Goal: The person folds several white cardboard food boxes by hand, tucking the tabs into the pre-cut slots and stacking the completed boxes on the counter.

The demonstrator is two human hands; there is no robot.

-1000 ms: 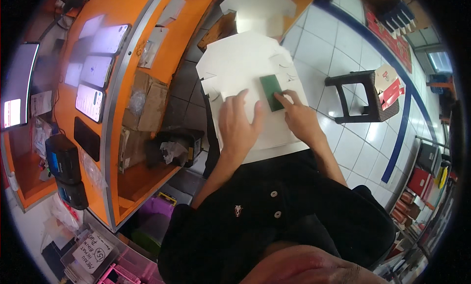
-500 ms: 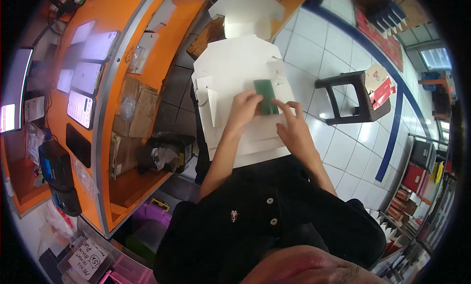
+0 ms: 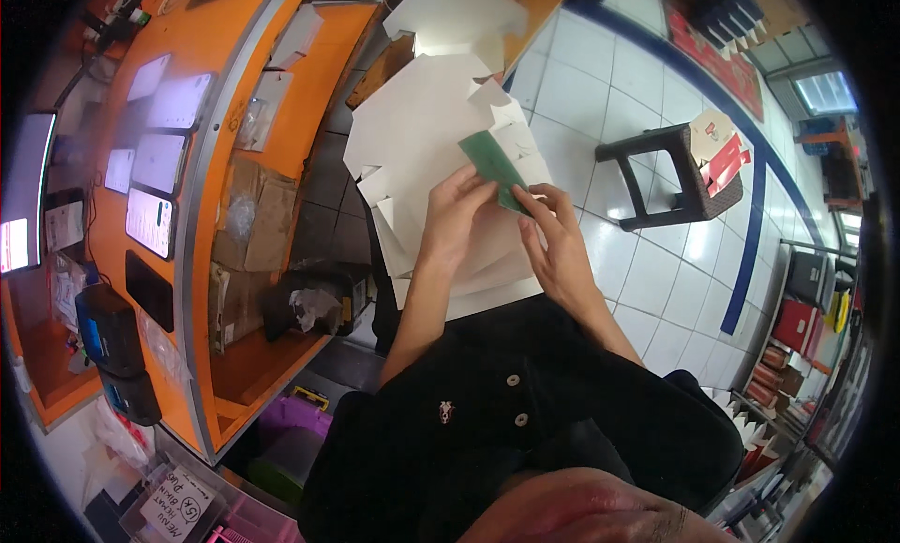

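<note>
A flat green rectangular piece (image 3: 487, 156), like card or a folded sheet, is tilted between my two hands above the white cardboard. My left hand (image 3: 454, 215) grips its left edge with thumb and fingertips. With its fingers bent, my right hand (image 3: 558, 238) pinches the lower right corner. Beneath them, an unfolded white cardboard box blank (image 3: 403, 116) with cut flaps lies over my lap. Its far end reaches toward another white folded part (image 3: 459, 20) on a wooden surface. What the palms cover is hidden.
An orange counter (image 3: 202, 290) to the left carries several lit phones (image 3: 150, 212). On the right, a dark stool (image 3: 656, 182) bears red and cream card pieces (image 3: 722, 154). Black bins stand under the counter. White floor tiles (image 3: 581, 65) spread between, and shelves line the far right.
The green piece has turned, its far end swinging left, and both hands have moved with it. The white cardboard has shifted slightly left and rotated, with its right flaps now raised differently.
</note>
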